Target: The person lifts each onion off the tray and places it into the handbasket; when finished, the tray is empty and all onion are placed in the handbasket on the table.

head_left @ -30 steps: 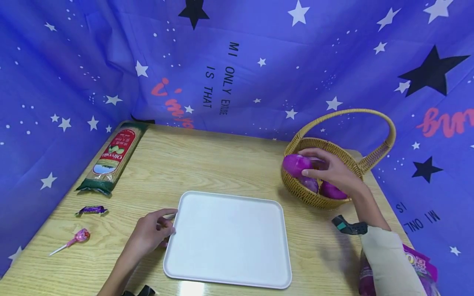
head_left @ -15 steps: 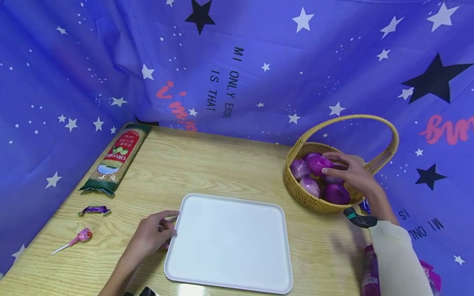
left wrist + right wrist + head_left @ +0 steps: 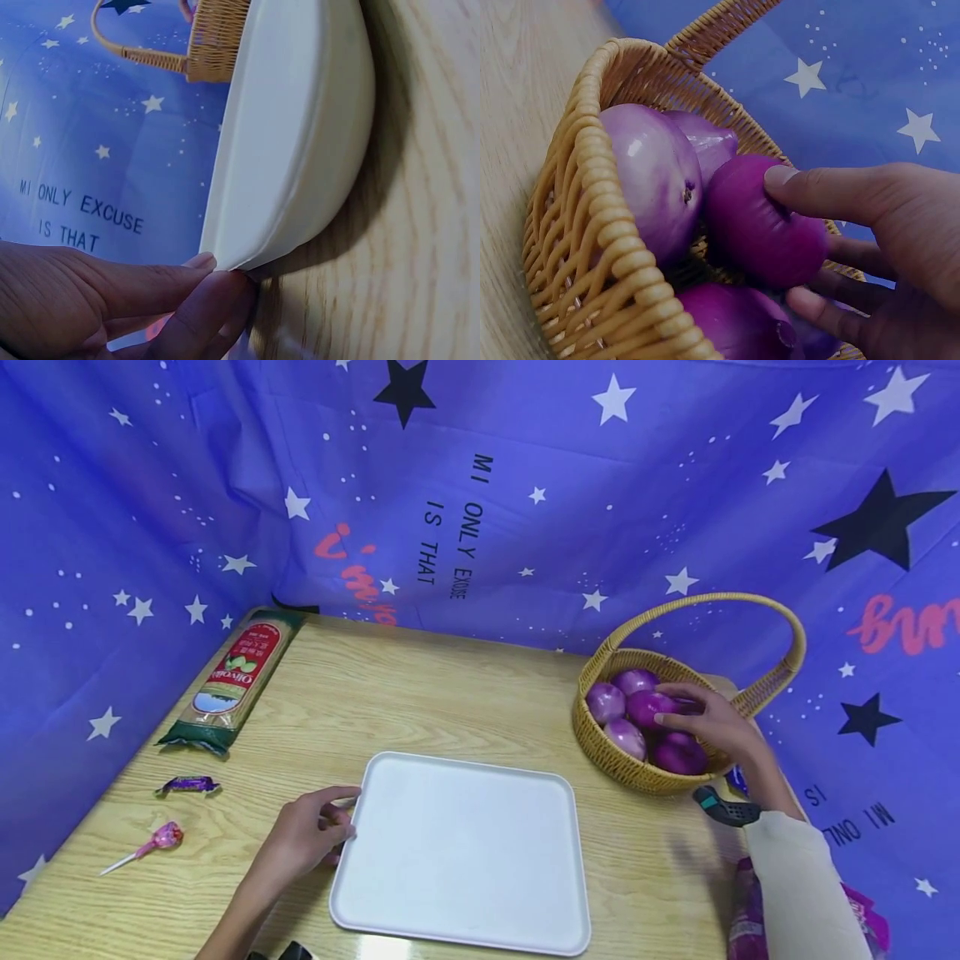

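Observation:
My left hand (image 3: 302,837) pinches the left rim of a white rectangular tray (image 3: 461,852); in the left wrist view, thumb and fingertips meet at the tray's edge (image 3: 247,217). At the right, my right hand (image 3: 712,720) reaches into a wicker basket (image 3: 617,766) with a tall arched handle. Its thumb and fingers lie around a dark purple onion (image 3: 754,225), which sits among several other onions. A paler onion (image 3: 652,184) is beside it against the basket wall, and another dark onion (image 3: 680,753) lies nearer the front rim.
A noodle packet (image 3: 234,677) lies at the back left. Before it are a purple-wrapped candy (image 3: 189,785) and a pink lollipop (image 3: 165,836). A purple package (image 3: 746,910) is partly hidden by the right sleeve. A blue starred cloth (image 3: 525,485) hangs behind the wooden table.
The right hand has lowered the dark purple onion from the basket's left rim to among the others, moving right. The left hand keeps its pinch on the tray. The head view has shifted slightly.

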`<state>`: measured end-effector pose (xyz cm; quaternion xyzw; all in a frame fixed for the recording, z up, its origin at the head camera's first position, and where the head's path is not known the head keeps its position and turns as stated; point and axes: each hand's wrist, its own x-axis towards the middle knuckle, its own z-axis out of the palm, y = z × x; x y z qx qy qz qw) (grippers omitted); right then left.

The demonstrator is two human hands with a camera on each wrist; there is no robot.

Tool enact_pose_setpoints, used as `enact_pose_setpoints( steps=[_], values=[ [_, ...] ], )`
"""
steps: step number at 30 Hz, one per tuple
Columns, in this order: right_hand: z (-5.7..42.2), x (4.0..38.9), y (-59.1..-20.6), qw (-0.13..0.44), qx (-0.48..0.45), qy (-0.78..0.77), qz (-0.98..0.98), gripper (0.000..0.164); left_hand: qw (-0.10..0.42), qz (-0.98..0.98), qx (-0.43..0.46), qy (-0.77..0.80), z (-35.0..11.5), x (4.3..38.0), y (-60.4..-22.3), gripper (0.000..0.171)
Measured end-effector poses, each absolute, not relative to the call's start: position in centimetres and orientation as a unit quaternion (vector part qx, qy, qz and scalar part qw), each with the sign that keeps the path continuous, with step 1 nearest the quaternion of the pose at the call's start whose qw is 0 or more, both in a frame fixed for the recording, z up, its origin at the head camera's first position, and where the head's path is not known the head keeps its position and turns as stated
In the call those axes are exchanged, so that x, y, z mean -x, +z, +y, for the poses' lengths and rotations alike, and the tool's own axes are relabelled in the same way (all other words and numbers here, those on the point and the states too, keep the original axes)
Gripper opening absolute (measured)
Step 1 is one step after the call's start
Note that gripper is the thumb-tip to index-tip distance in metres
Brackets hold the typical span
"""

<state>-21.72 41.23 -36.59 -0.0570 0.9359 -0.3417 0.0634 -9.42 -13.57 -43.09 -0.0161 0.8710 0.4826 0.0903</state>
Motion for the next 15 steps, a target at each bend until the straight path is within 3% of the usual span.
enact_pose_setpoints(
  steps=[8, 13, 15],
  values=[
    [41.7, 20.8, -35.9, 0.07, 0.052, -0.344, 0.935, 0.059, 0.089, 0.872, 0.016, 0.481, -13.4, 9.5, -43.2, 0.045],
    [41.4, 20.4, -34.9, 0.031, 0.079, -0.348, 0.934, 0.047, 0.082, 0.891, -0.011, 0.447, -13.5, 9.9, -43.0, 0.043],
    [41.0, 20.1, -34.2, 0.007, 0.086, -0.335, 0.938, 0.043, 0.057, 0.906, -0.044, 0.417, -13.7, 10.2, -42.6, 0.041]
  ],
)
